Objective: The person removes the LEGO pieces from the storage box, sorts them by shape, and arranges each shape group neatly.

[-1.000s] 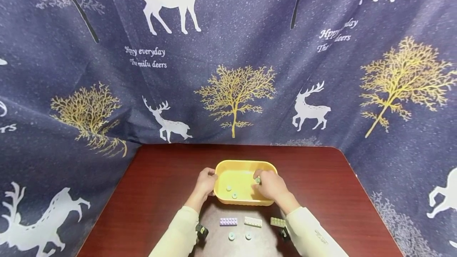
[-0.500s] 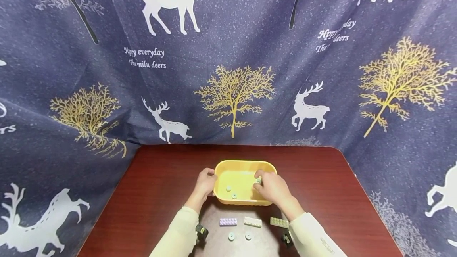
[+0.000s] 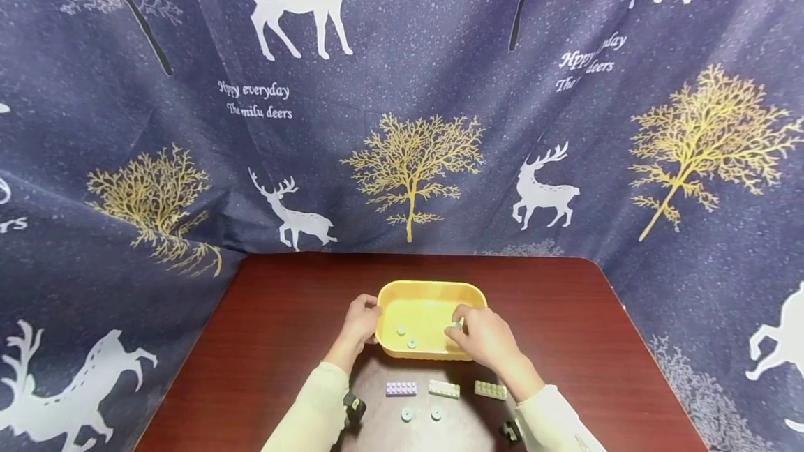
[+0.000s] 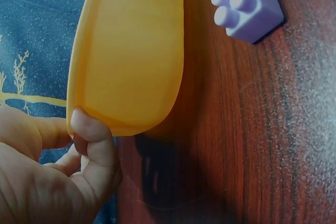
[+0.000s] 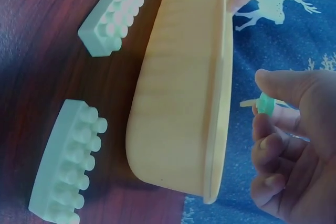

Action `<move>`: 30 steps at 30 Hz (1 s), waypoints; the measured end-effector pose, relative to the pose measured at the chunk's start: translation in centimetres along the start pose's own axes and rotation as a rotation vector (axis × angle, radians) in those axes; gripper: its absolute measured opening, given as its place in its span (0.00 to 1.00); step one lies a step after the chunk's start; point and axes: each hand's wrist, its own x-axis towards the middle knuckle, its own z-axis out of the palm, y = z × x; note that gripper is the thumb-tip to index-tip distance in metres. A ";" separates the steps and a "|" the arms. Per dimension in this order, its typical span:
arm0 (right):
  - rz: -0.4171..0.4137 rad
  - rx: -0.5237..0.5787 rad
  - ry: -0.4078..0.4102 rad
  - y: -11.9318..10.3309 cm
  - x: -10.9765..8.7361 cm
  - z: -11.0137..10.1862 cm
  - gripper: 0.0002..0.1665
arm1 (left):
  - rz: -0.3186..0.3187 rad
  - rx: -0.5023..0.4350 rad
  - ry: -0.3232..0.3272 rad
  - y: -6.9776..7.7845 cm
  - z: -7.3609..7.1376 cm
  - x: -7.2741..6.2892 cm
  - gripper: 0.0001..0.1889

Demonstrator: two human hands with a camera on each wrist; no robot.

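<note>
A yellow plastic tub (image 3: 431,291) stands on the table, with two small pale round pieces, a left one (image 3: 401,330) and a right one (image 3: 411,344), on its floor. My left hand (image 3: 361,319) grips the tub's left end; in the left wrist view the thumb and a finger pinch the rim. Over the tub's right part is my right hand (image 3: 488,337). Its thumb and fingertips pinch a small green round piece (image 5: 266,104), seen clearly in the right wrist view, above the rim and apart from the tub.
In front of the tub lie a purple toy brick (image 3: 400,389), a whitish one (image 3: 444,388) and a green one (image 3: 490,390). Nearer me are two more round pieces, one left (image 3: 407,414) and one right (image 3: 436,413). A patterned blue cloth (image 3: 377,180) hangs behind the table.
My right hand has shifted slightly right and nearer to me, still pinching the green round piece. My left hand and the tub have stayed in place.
</note>
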 end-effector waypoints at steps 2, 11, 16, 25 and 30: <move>-0.006 -0.003 0.006 0.0 -0.2 -0.2 0.12 | 0.001 0.002 -0.001 0.1 0.0 0.1 0.17; -0.015 0.002 0.011 -0.3 -1.7 -0.9 0.11 | -0.002 0.016 0.013 0.3 -0.1 0.1 0.17; 0.002 0.022 0.017 -0.5 -2.9 -1.1 0.10 | -0.006 0.019 0.012 0.1 0.0 0.0 0.16; 0.022 0.035 0.026 -0.5 -4.8 -1.0 0.10 | -0.011 0.025 0.010 0.3 0.1 0.1 0.17; 0.033 0.029 0.021 -0.3 -6.0 -0.7 0.10 | -0.020 0.022 0.009 0.1 0.1 0.1 0.17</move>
